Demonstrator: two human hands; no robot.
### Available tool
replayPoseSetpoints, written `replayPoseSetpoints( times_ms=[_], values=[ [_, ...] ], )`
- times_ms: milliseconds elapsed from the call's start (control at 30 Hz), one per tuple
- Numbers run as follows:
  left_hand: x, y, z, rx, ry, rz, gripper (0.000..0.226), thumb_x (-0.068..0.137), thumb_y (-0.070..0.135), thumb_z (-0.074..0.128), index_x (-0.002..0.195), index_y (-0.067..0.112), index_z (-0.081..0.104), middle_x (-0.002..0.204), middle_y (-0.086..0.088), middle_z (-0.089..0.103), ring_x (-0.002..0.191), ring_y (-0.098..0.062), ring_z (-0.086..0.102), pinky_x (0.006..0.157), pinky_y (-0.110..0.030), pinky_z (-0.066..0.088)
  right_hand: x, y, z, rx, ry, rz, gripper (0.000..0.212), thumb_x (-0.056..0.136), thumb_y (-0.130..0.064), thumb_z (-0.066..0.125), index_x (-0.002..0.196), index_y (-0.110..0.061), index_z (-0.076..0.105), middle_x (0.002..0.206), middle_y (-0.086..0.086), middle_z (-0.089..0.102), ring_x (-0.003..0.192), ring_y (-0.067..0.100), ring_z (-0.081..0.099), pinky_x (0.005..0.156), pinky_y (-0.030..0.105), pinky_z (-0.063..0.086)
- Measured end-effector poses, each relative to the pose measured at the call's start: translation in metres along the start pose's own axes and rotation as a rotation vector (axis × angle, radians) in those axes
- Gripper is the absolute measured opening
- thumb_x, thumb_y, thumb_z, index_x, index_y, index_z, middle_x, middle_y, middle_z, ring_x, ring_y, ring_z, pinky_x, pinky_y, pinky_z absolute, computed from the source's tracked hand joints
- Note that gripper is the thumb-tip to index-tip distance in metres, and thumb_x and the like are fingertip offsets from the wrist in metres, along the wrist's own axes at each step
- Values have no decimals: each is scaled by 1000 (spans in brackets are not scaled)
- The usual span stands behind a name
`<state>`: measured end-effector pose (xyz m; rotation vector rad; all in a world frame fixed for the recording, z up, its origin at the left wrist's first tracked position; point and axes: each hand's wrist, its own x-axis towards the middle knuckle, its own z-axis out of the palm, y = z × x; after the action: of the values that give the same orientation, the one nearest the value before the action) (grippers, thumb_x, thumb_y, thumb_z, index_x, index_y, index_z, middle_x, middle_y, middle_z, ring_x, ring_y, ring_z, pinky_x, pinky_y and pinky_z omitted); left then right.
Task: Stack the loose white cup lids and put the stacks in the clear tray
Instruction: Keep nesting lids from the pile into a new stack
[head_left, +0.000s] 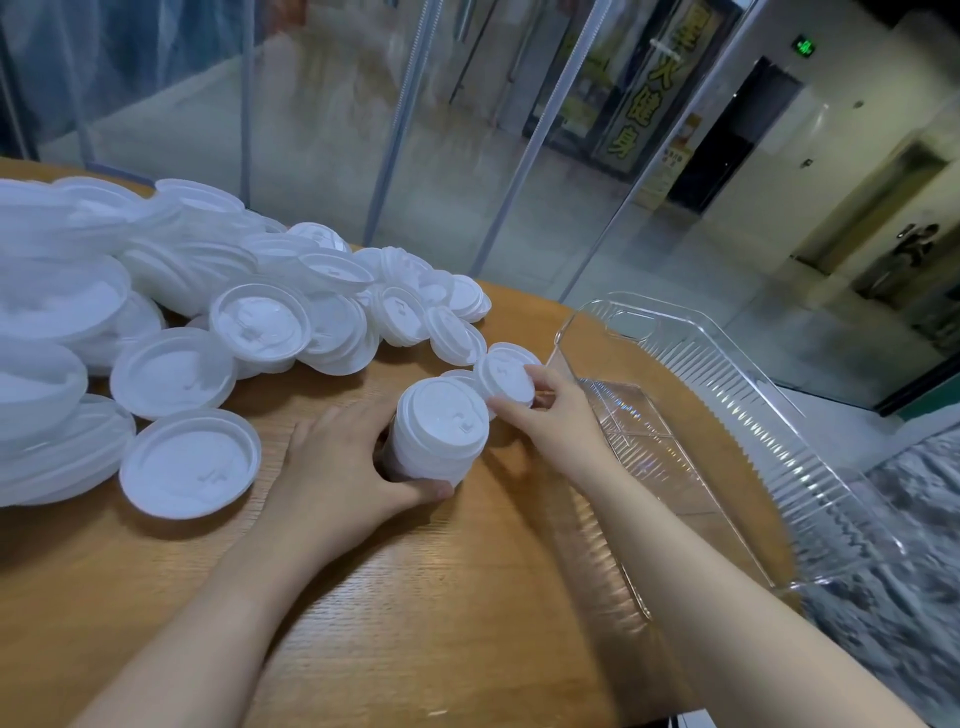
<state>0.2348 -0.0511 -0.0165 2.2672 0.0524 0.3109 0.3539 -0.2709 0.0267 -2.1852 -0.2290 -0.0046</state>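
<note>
A short stack of round white plastic cup lids (441, 434) stands upright on the round wooden bench (415, 597), near its middle. The left hand (343, 467) wraps this stack from the left, its fingers curled behind and the thumb pressed against the front low down. Just right of the stack and beyond it, a single white lid (506, 374) is tilted toward the camera; the right hand (553, 415) pinches it, with one fingertip at its upper rim and the thumb at its lower edge, close to the stack's top. Another lid (460, 375) peeks out behind the stack, partly hidden.

Left of the stack and beyond it, a big heap of loose white lids (218, 312) spreads over the bench, some nested in leaning rows, some lying flat; one flat lid (189, 462) lies just left of the left hand.

Right of the stack sits the clear ribbed plastic tray (727, 415), long and rectangular, with a handle cut-out in its far end wall. Its right side reaches the bench's edge.

Far beyond the stack are glass partitions (467, 130) and a corridor.
</note>
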Motion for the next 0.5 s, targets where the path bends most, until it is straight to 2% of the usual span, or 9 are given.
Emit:
replayPoseSetpoints(
  times_ms=[100, 200, 333, 500],
  values=[
    [1, -1, 0, -12, -12, 1, 88, 57, 83, 74, 137, 56, 49, 116, 32, 61, 112, -6, 49, 100, -37, 31, -11, -25, -11, 111, 22, -64, 49, 80, -37, 89, 123, -27, 68, 115, -14, 74, 102, 0, 68, 86, 19, 51],
    [2, -2, 1, -7, -14, 8, 87, 57, 83, 73, 137, 58, 47, 117, 31, 61, 114, -6, 50, 100, -37, 32, -34, -48, -17, 147, -55, -153, 57, 76, -44, 86, 127, -26, 67, 122, -9, 73, 115, 11, 67, 94, 30, 55],
    [2, -2, 1, -6, -19, 4, 90, 56, 85, 68, 138, 58, 46, 117, 31, 60, 112, -5, 48, 93, -34, 28, -58, -58, -3, 60, -147, -218, 59, 72, -37, 87, 126, -28, 65, 122, -13, 70, 117, 8, 65, 96, 36, 57],
    [1, -3, 3, -3, -10, 10, 90, 57, 85, 69, 139, 55, 46, 118, 30, 61, 112, -4, 47, 94, -34, 28, -62, -56, 11, -39, -173, -263, 68, 67, -49, 84, 129, -30, 63, 125, -14, 68, 123, 9, 62, 105, 41, 51]
  ],
)
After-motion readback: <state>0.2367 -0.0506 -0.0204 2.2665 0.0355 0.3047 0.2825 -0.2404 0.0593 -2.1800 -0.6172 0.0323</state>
